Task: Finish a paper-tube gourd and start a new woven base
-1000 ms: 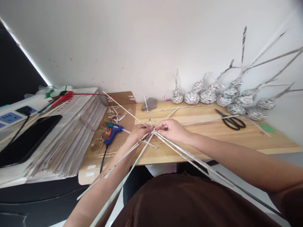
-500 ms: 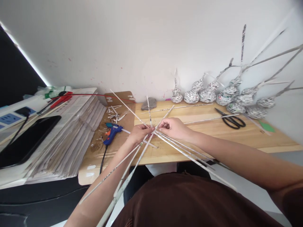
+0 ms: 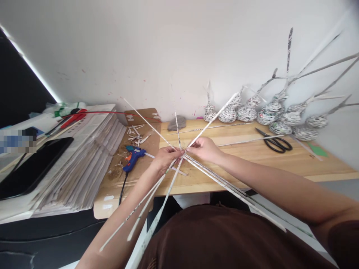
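Note:
Several thin rolled paper sticks (image 3: 207, 171), white with printed specks, fan out from one crossing point in front of me. My left hand (image 3: 166, 158) is closed in a pinch around that crossing, thumb and fingertips together. Just to its right, my right hand (image 3: 205, 150) pinches the base of one paper stick (image 3: 214, 117) that slants up and to the right. The fingertips of both hands nearly touch. Other sticks run down over my left forearm and toward my lap. How the sticks join at the crossing is hidden by my fingers.
A blue glue gun (image 3: 134, 157) lies on cardboard (image 3: 108, 192) at left, near paper scraps (image 3: 137, 134). Stacked newspaper (image 3: 81, 175) carries a black phone (image 3: 36, 166). Black scissors (image 3: 276, 143), a grey stone (image 3: 177, 122) and several woven paper gourds (image 3: 248, 109) stand along the back.
The stick at my right hand has swung up and now points farther to the upper right. My right fingers have closed in on its base. My left hand stays at the crossing.

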